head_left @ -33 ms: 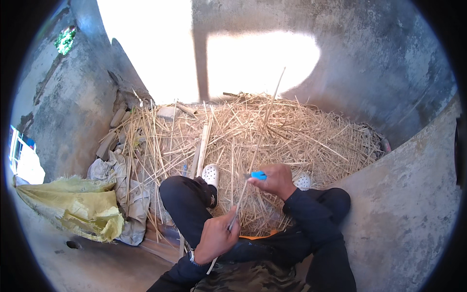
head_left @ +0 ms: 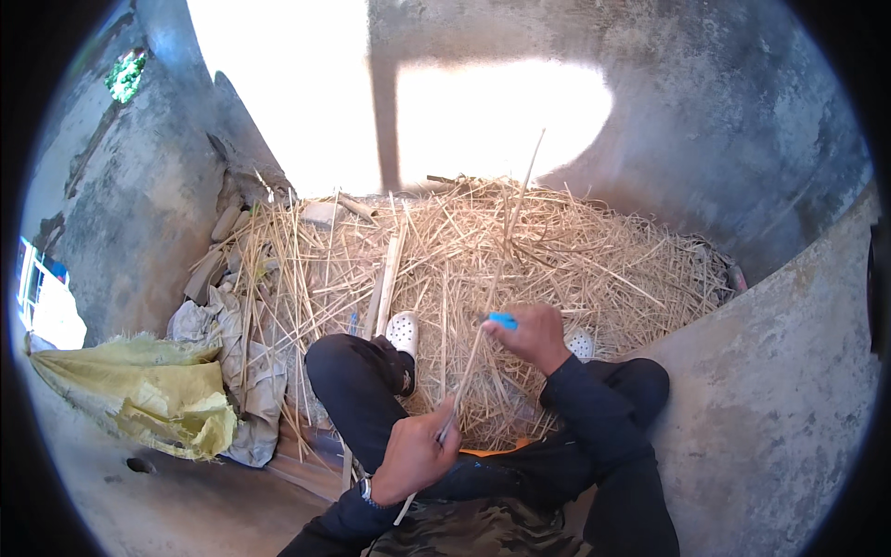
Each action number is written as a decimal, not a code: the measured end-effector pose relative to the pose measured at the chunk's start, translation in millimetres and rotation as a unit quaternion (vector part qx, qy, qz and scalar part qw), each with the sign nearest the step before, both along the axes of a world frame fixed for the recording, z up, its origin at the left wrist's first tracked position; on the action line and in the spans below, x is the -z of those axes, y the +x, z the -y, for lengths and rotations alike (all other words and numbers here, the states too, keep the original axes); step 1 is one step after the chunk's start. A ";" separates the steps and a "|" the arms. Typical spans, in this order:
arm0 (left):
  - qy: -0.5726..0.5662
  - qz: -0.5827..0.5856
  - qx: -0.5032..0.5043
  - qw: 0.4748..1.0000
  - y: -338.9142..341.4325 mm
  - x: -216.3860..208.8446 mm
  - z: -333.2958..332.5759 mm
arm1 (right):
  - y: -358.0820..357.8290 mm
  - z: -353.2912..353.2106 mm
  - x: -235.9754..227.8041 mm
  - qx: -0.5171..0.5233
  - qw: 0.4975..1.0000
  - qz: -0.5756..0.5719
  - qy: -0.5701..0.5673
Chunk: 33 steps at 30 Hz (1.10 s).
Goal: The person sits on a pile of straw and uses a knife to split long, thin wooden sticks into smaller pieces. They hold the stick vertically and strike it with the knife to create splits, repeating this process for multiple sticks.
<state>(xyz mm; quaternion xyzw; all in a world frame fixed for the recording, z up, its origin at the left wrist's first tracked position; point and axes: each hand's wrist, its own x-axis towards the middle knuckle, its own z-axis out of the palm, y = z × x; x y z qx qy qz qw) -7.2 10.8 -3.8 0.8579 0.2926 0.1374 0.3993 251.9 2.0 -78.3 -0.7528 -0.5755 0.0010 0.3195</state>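
In the near middle of the scene, just in front of your folded legs, your left hand (head_left: 413,455) is closed around the lower end of a long pale straw stalk (head_left: 492,288). The stalk rises from that grip, slants up and to the right, passes your right hand (head_left: 534,334), and its thin tip stands out against the far wall. Your right hand is farther from you and a little to the right, closed on a small blue tool (head_left: 502,320), which it holds right against the stalk; what kind of tool it is cannot be told. Your two hands are apart, one low on the stalk and one higher up.

Beyond your hands a big heap of straw (head_left: 557,241) covers the floor out to the far wall. Your feet rest at its near edge in white clogs: one clog (head_left: 402,330) shows left of the stalk, the other (head_left: 580,343) peeks out just right of your right hand. A flat wooden stick (head_left: 388,278) lies in the straw behind the left clog.

On the left, a yellow sack (head_left: 148,399) lies crumpled on the concrete floor (head_left: 186,506), with a pale grey sack (head_left: 232,362) bunched just beside it on the right. A rough grey wall (head_left: 770,371) closes the scene on the right, close to your right knee.
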 end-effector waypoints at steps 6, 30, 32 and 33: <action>-0.059 0.016 0.020 0.998 -7.0 0.4 13.1 | 58.4 -11.1 14.1 0.120 0.991 -0.040 -0.052; -0.166 0.103 -0.048 0.980 17.7 21.0 -12.4 | -25.8 18.1 -13.6 -0.077 0.996 0.014 -0.038; -0.120 0.103 -0.039 0.987 16.1 20.0 -13.9 | -14.8 14.0 -6.7 -0.075 0.997 0.019 0.018; -0.113 0.099 -0.037 0.988 14.7 18.5 -14.1 | -5.7 9.3 -10.0 -0.031 0.999 0.019 -0.011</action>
